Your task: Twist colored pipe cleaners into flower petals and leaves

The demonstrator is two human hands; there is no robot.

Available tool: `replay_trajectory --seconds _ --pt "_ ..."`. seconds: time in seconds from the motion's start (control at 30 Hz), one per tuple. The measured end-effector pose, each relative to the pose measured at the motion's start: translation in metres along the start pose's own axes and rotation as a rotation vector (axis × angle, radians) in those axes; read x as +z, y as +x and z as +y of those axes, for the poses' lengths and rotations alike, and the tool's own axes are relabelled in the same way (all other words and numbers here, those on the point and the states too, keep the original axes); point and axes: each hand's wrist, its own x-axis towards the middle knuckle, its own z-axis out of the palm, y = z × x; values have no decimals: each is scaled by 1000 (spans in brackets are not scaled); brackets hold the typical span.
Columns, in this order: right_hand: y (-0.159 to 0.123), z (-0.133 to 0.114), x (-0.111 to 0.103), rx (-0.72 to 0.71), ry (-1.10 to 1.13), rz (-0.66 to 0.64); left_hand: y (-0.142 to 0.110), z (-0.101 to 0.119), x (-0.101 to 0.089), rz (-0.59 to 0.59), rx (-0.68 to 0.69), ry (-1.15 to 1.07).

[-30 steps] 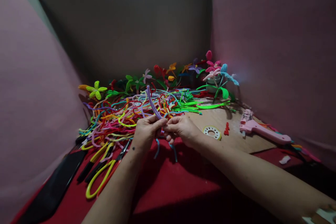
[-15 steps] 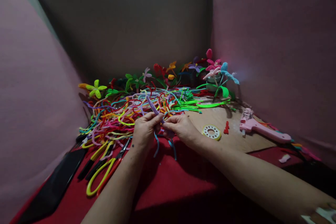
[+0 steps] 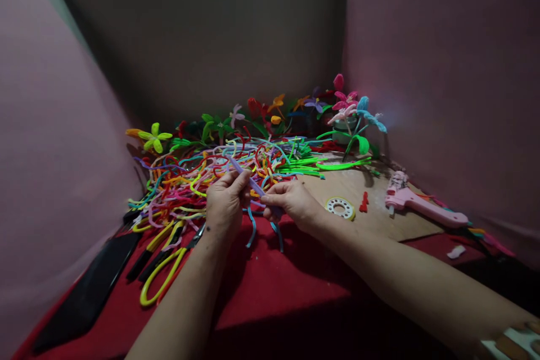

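Between my two hands runs a purple pipe cleaner piece (image 3: 255, 186), slanting from upper left to lower right. My left hand (image 3: 228, 194) pinches its upper part between thumb and fingers. Lower down, my right hand (image 3: 291, 199) grips it with thumb and forefinger. Whether the piece is one stem or several folded together, I cannot tell. Behind and left of my hands spreads a tangled pile of coloured pipe cleaners (image 3: 177, 187). Blue pipe cleaner ends (image 3: 252, 230) hang over the red cloth just below my hands.
Scissors with yellow handles (image 3: 147, 292), black-and-yellow-handled pliers (image 3: 143, 261) and a black flat object (image 3: 88, 295) lie at left. A wooden board (image 3: 379, 225) at right bears a yellow-rimmed disc (image 3: 340, 208), a red piece (image 3: 363, 202) and a pink glue gun (image 3: 426, 208). Pipe cleaner flowers (image 3: 155, 138) line the back.
My hands have moved apart a little, the left one going left, and more of the purple piece shows between them. The view has shifted slightly.
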Motion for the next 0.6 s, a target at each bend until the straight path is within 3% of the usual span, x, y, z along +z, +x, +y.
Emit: replay_trajectory --seconds 0.13,0.3,0.47,0.6 --pt "2 3 -4 -8 26 -2 1 -7 -2 -198 -110 74" --pt "4 5 -7 15 87 -36 1 -8 -2 -166 -183 18" --pt "8 2 -8 -162 238 144 -1 -10 0 -269 -263 21" --pt "8 -1 -6 -142 334 220 -4 -17 1 -455 -301 124"
